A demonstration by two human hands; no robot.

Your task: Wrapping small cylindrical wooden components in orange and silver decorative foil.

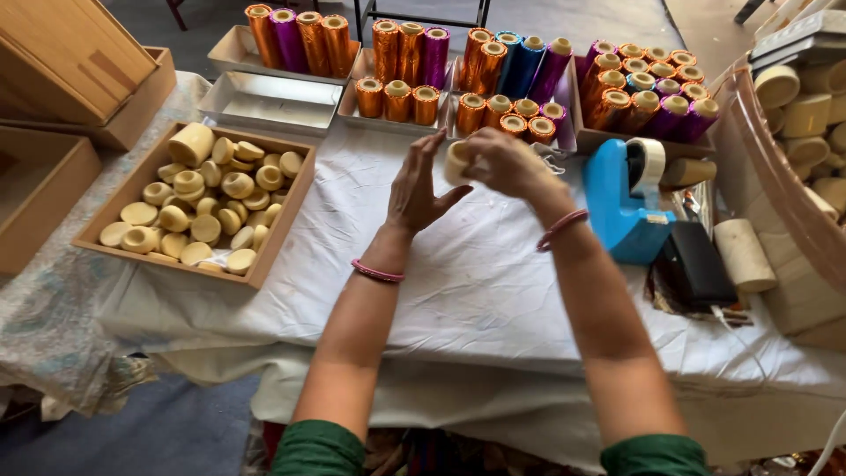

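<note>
1. The right hand [507, 163] is gripping a cream wax cylinder [456, 162], fingers curled around it.
2. The left hand [417, 189] is hovering just beside it, fingers spread, holding nothing.
3. With only one hand gripping, the cylinder could be slipping toward the white cloth [476, 282] beneath the fingers.

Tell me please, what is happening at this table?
A person sits at a table covered with a white cloth. The right hand holds a small cream cylinder above the cloth, and the left hand is open beside it, fingers spread. A wooden tray of plain cream pieces lies to the left. Foil-wrapped rolls in orange, purple and blue fill trays behind. A blue tape dispenser stands to the right.
</note>
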